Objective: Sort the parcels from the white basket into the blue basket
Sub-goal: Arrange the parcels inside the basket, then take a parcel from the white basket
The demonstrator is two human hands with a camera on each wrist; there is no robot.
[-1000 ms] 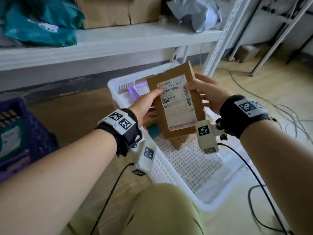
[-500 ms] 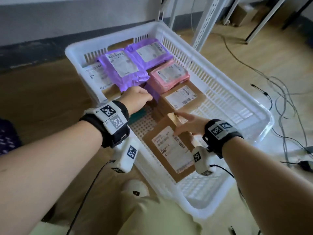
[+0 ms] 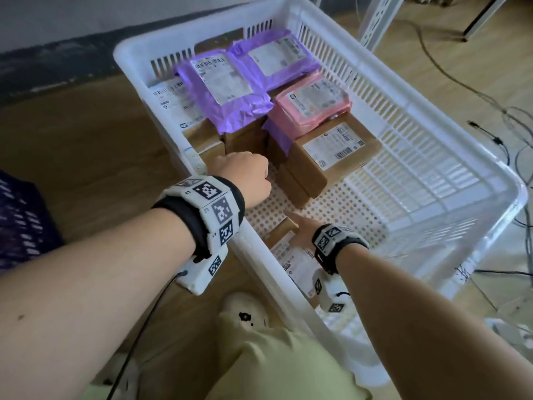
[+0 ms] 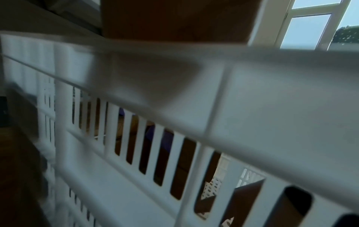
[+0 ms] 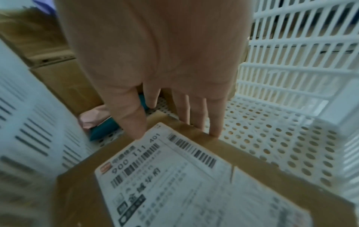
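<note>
The white basket [image 3: 487, 180] holds purple bags [image 3: 227, 90], a pink bag [image 3: 313, 103] and brown boxes [image 3: 334, 151] at its far end. A flat brown parcel [image 5: 194, 184] with a white label lies on the basket floor at the near left corner. My right hand [image 3: 300, 235] rests on it with straight fingers: the thumb [image 5: 132, 119] touches the label and the fingertips [image 5: 214, 130] touch its far edge. My left hand [image 3: 245, 174] sits over the left rim, fingers curled under and hidden, with nothing seen in them. The blue basket [image 3: 20, 223] shows at the left edge.
A teal parcel [image 5: 103, 130] and a pink one [image 5: 91, 118] lie beyond the flat parcel by the wall. Cables [image 3: 513, 131] trail over the wooden floor on the right. A white shelf leg [image 3: 377, 18] stands behind the basket. My knee [image 3: 282, 365] is just below.
Both hands held the flat brown parcel up a second ago. It now lies in the white basket, the left hand has let go and moved to the rim, and the right hand has opened.
</note>
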